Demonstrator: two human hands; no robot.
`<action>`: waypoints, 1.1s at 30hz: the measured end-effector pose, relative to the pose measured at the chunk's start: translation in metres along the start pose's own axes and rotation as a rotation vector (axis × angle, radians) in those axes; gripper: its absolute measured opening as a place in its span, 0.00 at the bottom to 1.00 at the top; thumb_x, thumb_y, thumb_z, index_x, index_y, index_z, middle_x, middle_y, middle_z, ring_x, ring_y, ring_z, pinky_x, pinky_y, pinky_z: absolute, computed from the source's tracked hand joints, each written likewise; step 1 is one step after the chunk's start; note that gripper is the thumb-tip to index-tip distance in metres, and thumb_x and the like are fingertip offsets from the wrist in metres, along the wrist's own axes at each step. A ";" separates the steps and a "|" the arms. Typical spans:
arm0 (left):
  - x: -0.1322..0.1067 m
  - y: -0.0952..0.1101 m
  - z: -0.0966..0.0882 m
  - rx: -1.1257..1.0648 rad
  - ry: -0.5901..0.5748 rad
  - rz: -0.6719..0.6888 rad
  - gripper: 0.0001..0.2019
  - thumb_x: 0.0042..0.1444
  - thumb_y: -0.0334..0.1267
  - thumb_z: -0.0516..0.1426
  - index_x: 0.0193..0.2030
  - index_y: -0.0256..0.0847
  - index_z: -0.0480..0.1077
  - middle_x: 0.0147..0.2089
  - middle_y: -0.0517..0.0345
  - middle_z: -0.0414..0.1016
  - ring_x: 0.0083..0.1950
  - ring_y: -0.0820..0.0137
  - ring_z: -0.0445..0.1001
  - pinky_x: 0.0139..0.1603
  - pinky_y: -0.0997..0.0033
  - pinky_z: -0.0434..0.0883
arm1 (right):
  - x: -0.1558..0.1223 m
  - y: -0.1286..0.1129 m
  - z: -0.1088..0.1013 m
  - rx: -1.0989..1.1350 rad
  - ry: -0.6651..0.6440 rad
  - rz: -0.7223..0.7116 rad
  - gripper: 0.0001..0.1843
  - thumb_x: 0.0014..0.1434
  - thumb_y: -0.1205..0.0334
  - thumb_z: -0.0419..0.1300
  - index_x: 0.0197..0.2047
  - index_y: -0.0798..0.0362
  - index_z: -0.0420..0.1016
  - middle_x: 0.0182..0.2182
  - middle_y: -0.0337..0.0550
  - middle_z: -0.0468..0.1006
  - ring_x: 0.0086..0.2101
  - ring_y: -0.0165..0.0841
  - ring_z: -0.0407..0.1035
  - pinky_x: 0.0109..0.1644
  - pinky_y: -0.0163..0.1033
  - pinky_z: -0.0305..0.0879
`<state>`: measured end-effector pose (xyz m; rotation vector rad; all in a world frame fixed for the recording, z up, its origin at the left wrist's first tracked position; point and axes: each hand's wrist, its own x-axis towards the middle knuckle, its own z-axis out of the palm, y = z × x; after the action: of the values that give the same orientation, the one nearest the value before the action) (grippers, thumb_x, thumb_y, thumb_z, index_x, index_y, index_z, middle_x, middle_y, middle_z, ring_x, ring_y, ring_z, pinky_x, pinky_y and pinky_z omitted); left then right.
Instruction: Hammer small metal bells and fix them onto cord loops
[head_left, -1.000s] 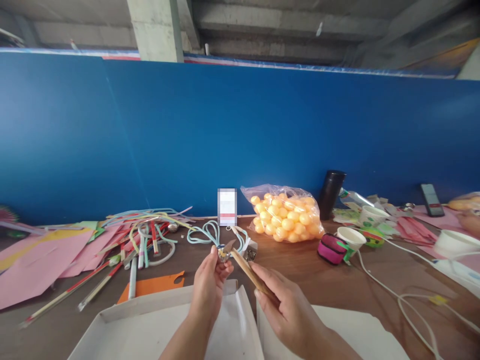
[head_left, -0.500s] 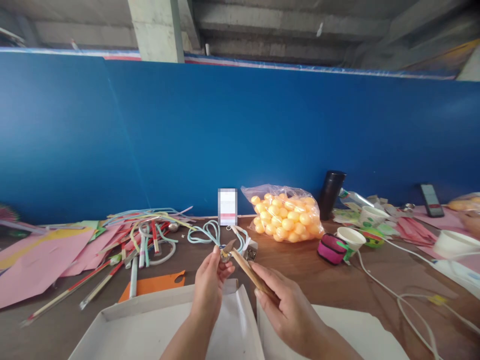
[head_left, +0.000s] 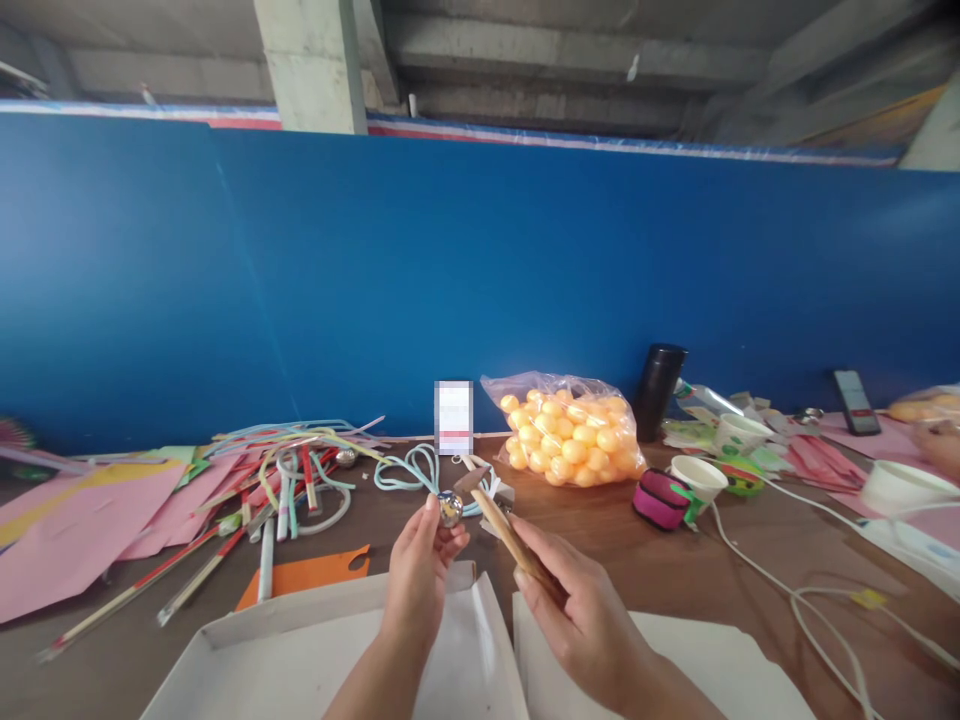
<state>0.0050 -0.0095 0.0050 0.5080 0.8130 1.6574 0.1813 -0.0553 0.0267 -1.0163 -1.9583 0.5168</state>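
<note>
Left hand [head_left: 420,572]: pinching a silver ball [head_left: 450,509] over the counter [head_left: 592,530], beyond a white tray [head_left: 281,612]. Right hand [head_left: 581,612]: closed round a wooden-handled tool [head_left: 508,535], tip just beside the ball. Apparently mid-work, neither set down; second silver ball [head_left: 346,457], at left, unhandled.

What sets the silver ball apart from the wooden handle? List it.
The silver ball is shiny; the wooden handle is dull tan. The ball is round; the handle is long and slim. The left hand holds the ball in its fingertips; the right hand grips the handle. Both are hand-held.
</note>
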 end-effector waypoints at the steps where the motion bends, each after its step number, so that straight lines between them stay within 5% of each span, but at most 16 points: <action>1: 0.000 0.000 0.000 -0.004 -0.010 0.003 0.14 0.45 0.44 0.63 0.32 0.33 0.70 0.28 0.57 0.70 0.27 0.75 0.70 0.31 0.74 0.72 | 0.000 0.000 0.000 0.000 0.012 -0.007 0.27 0.59 0.67 0.52 0.62 0.46 0.56 0.53 0.44 0.69 0.51 0.36 0.66 0.55 0.40 0.64; 12: 0.003 -0.002 -0.002 -0.009 -0.022 0.013 0.14 0.46 0.43 0.63 0.33 0.33 0.71 0.30 0.54 0.71 0.29 0.74 0.71 0.32 0.74 0.72 | -0.001 -0.005 -0.001 -0.025 -0.047 -0.085 0.26 0.60 0.67 0.50 0.62 0.50 0.57 0.53 0.49 0.69 0.52 0.38 0.65 0.56 0.43 0.63; 20: 0.003 -0.001 -0.001 -0.030 0.025 0.004 0.13 0.45 0.42 0.64 0.33 0.33 0.72 0.30 0.55 0.72 0.28 0.75 0.71 0.31 0.75 0.72 | -0.001 -0.004 0.000 -0.061 -0.108 -0.016 0.28 0.59 0.68 0.50 0.62 0.48 0.55 0.53 0.46 0.69 0.51 0.36 0.66 0.56 0.41 0.63; 33: 0.001 0.001 0.001 -0.056 0.032 -0.002 0.13 0.45 0.41 0.64 0.32 0.34 0.70 0.28 0.58 0.70 0.27 0.76 0.70 0.31 0.76 0.72 | -0.001 -0.001 0.002 -0.051 -0.063 -0.014 0.26 0.59 0.67 0.51 0.61 0.48 0.57 0.53 0.47 0.70 0.51 0.37 0.66 0.56 0.42 0.62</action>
<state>0.0046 -0.0083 0.0059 0.4429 0.7877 1.6858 0.1797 -0.0562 0.0258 -1.0281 -2.0425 0.4991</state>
